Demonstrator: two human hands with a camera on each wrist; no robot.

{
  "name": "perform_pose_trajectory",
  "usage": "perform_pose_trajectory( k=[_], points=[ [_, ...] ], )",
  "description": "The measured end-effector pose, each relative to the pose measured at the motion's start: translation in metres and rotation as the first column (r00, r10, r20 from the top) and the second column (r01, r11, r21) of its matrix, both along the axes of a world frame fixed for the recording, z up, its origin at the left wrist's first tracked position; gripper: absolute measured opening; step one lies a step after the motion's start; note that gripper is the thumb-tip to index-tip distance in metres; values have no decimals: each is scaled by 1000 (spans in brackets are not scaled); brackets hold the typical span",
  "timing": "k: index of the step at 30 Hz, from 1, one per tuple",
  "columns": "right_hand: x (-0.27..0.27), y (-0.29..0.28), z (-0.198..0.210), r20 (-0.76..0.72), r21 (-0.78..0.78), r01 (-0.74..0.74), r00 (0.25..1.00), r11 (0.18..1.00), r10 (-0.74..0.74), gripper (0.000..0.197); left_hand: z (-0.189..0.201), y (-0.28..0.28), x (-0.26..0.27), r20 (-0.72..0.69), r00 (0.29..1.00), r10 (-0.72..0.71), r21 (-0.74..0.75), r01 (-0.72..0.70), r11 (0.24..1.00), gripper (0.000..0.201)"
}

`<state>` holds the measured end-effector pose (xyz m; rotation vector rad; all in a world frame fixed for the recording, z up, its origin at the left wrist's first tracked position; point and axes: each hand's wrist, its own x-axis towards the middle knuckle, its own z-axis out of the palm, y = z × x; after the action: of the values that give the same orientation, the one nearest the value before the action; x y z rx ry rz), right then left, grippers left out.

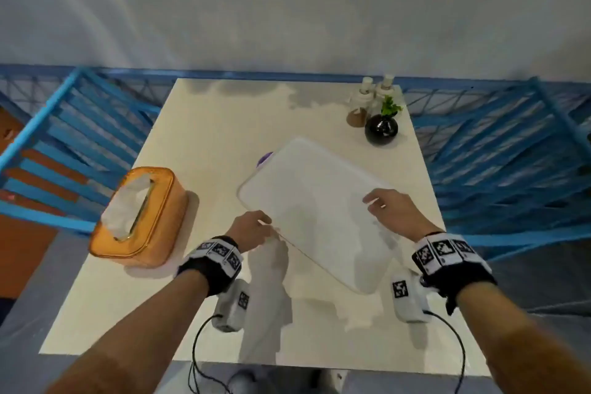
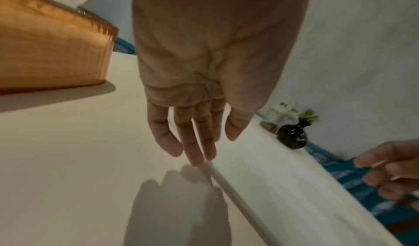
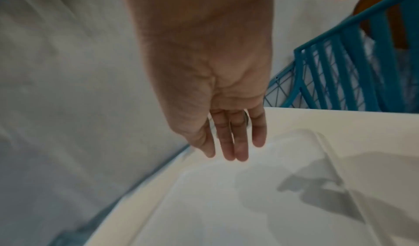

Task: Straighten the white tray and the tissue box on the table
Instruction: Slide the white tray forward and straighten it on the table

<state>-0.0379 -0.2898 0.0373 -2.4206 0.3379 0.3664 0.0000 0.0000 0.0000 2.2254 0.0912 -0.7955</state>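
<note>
The white tray [image 1: 316, 211] lies skewed across the middle of the cream table [image 1: 208, 144], one corner pointing toward me. My left hand [image 1: 265, 227] is at the tray's near-left rim; in the left wrist view its straight fingertips [image 2: 199, 160] touch the rim of the tray [image 2: 272, 178] and the thumb is above it. My right hand [image 1: 374, 205] hovers over the tray's right side with fingers straight, also in the right wrist view [image 3: 233, 151] above the tray [image 3: 226, 205]. The orange tissue box [image 1: 140, 217] stands at an angle on the left, apart from both hands.
A black round vase [image 1: 381, 128] with a green sprig and two small bottles [image 1: 367, 99] stand at the far right corner. Something purple [image 1: 265, 158] peeks out at the tray's far-left edge. Blue slatted chairs [image 1: 64, 144] flank the table on both sides.
</note>
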Motion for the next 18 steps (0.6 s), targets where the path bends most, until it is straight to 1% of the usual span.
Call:
perform_pose_trajectory(
  k=[2,3,5,6,8,10,13,15,18],
  points=[
    [22,-17,-15,-39,-47,-30,999,998,28,28,-13,-15,5,26,996,88,100,-91,991,25],
    [34,-24,-23,-54,-84,-57,997,995,52,30,-18,-21,5,23,994,107,159,-109,981,24],
    [53,-31,-34,-71,-177,-115,992,977,104,35,-26,-30,4,-22,990,141,235,-132,963,31],
    [60,-33,-39,-84,-240,-148,988,959,131,38,-28,-35,1,-54,986,160,248,-142,958,35],
    [71,-38,-49,-99,-366,-205,979,908,181,43,-32,-43,-3,-85,965,249,226,-225,948,41],
    [79,-39,-57,-107,-450,-227,974,864,200,43,-37,-50,-4,-92,948,305,181,-285,941,37],
    [85,-44,-68,-118,-480,-244,970,842,213,41,-48,-58,-5,-95,920,381,134,-367,920,27],
    [86,-47,-73,-85,-489,-239,970,839,227,36,-53,-58,-3,-112,890,443,115,-431,895,30],
    [86,-49,-76,-42,-488,-223,972,844,232,35,-52,-59,2,-115,879,463,124,-450,884,31]
  ],
)
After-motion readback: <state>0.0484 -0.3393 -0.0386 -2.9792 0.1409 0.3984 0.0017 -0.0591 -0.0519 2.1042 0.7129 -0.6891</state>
